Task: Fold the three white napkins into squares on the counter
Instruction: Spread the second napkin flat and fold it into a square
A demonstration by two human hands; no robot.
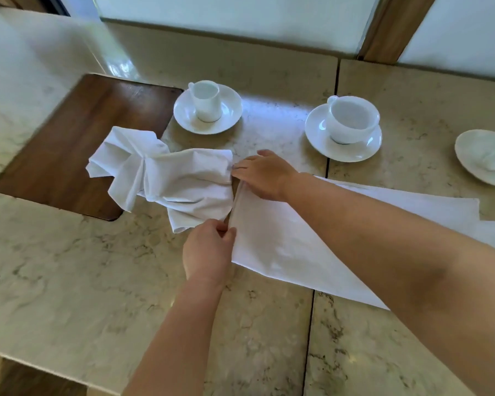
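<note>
At centre counter [69,267], left hand [207,252] pinches the flat napkin [283,241] edge; right hand [262,174], fingers straight, presses it. Napkin 1's fold is under way; next, carry the edge across squarely.

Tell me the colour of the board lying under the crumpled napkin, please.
Dark brown wood grain; the board shows best in the head view.

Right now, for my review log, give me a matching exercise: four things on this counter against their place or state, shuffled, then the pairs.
Things:
1. crumpled napkin
2. flat napkin
3. left hand
4. small cup

States:
A. stands on a saucer by the wooden board
B. lies spread under the right forearm
C. bunched, partly on the wooden board
D. pinches the near corner of the flat cloth

Pairs: 1-C, 2-B, 3-D, 4-A
</note>
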